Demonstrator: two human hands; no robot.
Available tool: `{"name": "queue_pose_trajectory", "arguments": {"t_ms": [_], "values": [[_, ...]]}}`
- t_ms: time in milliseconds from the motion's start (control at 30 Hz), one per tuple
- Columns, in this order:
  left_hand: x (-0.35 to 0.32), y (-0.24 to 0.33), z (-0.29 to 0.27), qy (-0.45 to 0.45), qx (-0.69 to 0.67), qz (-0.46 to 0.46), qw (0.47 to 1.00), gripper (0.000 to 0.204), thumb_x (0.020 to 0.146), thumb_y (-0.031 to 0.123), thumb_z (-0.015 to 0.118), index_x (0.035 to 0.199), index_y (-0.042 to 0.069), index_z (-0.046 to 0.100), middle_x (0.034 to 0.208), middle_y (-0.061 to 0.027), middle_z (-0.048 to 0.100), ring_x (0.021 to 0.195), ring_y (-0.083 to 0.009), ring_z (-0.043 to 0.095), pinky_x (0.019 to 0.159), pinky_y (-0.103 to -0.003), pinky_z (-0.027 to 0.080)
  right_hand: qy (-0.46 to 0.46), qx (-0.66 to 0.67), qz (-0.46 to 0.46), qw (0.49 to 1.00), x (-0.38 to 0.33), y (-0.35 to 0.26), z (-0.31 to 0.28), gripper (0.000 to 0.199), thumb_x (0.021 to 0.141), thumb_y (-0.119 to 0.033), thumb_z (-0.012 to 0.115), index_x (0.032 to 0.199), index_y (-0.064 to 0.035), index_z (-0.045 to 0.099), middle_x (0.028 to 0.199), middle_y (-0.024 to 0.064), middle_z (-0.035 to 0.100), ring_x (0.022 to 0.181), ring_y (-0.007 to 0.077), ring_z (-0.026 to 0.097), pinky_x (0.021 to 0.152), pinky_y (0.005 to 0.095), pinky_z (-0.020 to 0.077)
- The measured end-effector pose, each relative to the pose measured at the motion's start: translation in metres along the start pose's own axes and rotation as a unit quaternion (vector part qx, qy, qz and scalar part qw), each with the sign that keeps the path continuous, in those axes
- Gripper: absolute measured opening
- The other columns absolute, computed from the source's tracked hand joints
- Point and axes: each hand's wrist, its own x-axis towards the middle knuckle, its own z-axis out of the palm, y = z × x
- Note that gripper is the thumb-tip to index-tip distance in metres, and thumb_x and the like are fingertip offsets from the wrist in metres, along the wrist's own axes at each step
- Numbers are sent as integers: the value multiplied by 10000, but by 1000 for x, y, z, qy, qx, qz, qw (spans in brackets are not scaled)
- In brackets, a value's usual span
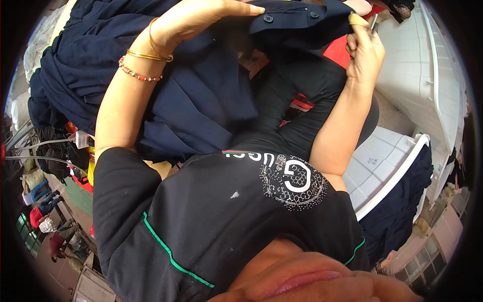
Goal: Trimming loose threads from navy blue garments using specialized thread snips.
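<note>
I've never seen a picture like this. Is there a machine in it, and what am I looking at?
No robot here: these are a person's own hands. A fisheye camera worn on the head looks down, so straight edges bend. The left hand holds a dark buttoned cloth. The right hand is at the cloth's other end, fingers curled, with a thin metallic item too small to identify. Dark blue fabric is heaped at the left; white plastic bins stand at the right.
</note>
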Motion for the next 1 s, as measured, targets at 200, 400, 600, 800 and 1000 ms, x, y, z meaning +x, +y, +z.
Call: {"name": "queue_pose_trajectory", "arguments": {"t_ms": [200, 400, 600, 800, 1000], "values": [[2, -10, -7, 18, 19, 29, 999, 412, 996, -31, 583, 1408, -23, 562, 1367, -74, 625, 1196, -131, 603, 1066, -266, 457, -99, -155, -123, 975, -31, -11, 40, 308, 924, -133, 795, 1198, -12, 725, 1105, 34, 687, 979, 91, 633, 914, 220, 476], [-1, -4, 4, 10, 17, 62, 998, 387, 1002, -32, 564, 1388, -18, 575, 1320, -60, 637, 1137, -117, 608, 1024, -252, 466, -271, -56, -50, 960, -61, -35, 66, 373, 959, 23, 681, 1322, 34, 596, 1156, 59, 689, 1029, 117, 648, 923, 239, 500], [-10, 9, 18, 141, 88, -69, 984, 415, 934, 150, 750, 1280, -21, 598, 1167, -52, 657, 1028, -122, 601, 924, -271, 491, -228, -91, -26, 969, -57, -24, 62, 388, 943, 19, 705, 1317, 33, 601, 1165, 33, 671, 1029, 101, 632, 922, 231, 494], [-9, -15, 13, 198, 572, 73, 793, 545, 809, 171, 828, 1239, -45, 572, 1141, -232, 668, 1031, -338, 666, 948, -373, 522, -193, -50, -56, 978, -53, -9, 62, 368, 950, 17, 694, 1308, 34, 609, 1148, 24, 676, 990, 92, 628, 899, 226, 494], [-1, -14, 5, 190, 320, 79, 925, 265, 968, 104, 653, 1195, -33, 672, 1132, -121, 712, 1036, -242, 666, 937, -329, 519, -193, -28, -36, 980, -55, -10, 64, 330, 974, 4, 672, 1295, 50, 612, 1146, 44, 686, 1009, 96, 635, 908, 231, 498]]}}
